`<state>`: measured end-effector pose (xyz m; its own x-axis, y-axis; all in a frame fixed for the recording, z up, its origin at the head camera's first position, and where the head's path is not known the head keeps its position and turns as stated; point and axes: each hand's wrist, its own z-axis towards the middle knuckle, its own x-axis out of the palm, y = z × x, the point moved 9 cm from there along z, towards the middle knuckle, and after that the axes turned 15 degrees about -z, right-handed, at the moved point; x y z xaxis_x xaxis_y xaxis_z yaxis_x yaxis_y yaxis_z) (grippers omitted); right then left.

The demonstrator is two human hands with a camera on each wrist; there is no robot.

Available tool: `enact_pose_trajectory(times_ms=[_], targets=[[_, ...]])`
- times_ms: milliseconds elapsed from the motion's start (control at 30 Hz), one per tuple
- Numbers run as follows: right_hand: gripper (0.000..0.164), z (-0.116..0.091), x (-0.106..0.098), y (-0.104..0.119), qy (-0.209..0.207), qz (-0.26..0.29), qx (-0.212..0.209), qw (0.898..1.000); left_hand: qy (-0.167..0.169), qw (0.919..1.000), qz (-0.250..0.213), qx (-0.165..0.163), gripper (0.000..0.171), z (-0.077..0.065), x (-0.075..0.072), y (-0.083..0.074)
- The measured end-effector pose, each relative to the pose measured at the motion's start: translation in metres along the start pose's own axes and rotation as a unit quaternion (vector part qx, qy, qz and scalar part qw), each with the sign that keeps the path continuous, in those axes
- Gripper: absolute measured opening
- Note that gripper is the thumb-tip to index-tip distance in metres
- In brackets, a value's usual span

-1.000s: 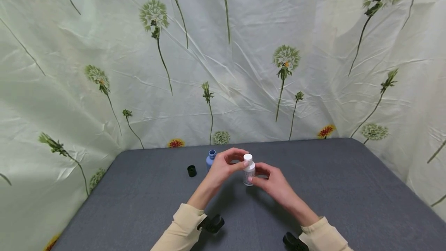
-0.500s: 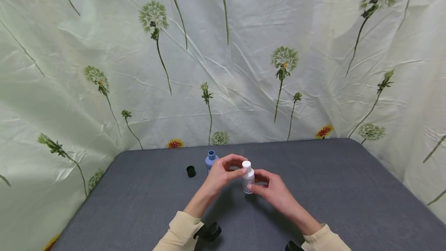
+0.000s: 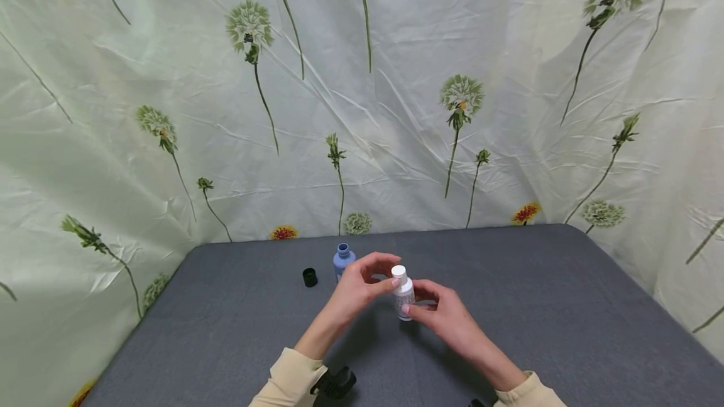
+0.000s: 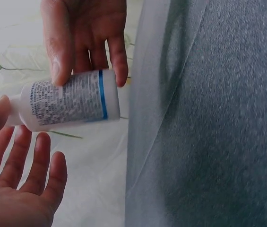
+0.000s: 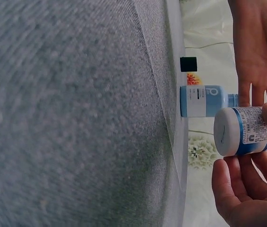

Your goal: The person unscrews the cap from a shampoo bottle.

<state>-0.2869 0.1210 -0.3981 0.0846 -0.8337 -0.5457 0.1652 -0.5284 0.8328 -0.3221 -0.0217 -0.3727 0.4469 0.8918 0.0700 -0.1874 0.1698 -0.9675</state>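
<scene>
Left wrist shows a white bottle, finely printed and blue-banded

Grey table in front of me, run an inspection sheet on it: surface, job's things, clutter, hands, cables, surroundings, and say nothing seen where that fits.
Surface: grey table, cloth-like texture, shadows under the forearms.
Job's things: white bottle, held raised and slightly tilted, its base showing in the right wrist view.
Clutter: blue bottle, upright with its neck open; black cap beside it, not touching.
Hands: left hand holds the white bottle near its top; right hand grips its lower body.
Cables: nothing seen.
Surroundings: pale, creased fabric with a flower print behind the table.
</scene>
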Motion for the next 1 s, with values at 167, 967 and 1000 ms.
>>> enact_pose_trajectory(times_ms=[167,967,1000], targets=[[0.039,0.002,-0.002,0.001,-0.003,-0.009,-0.006,1.000,0.023,0.9995,0.018,0.011,0.038,0.000,0.002,-0.005],[0.044,0.001,0.008,0.009,0.041,0.062,-0.046,0.996,0.059,0.9971,-0.049,0.000,0.030,0.002,0.007,-0.007],[0.043,0.001,0.008,0.010,0.038,0.065,-0.049,0.996,0.053,0.9975,-0.048,0.000,0.031,0.002,0.006,-0.007]])
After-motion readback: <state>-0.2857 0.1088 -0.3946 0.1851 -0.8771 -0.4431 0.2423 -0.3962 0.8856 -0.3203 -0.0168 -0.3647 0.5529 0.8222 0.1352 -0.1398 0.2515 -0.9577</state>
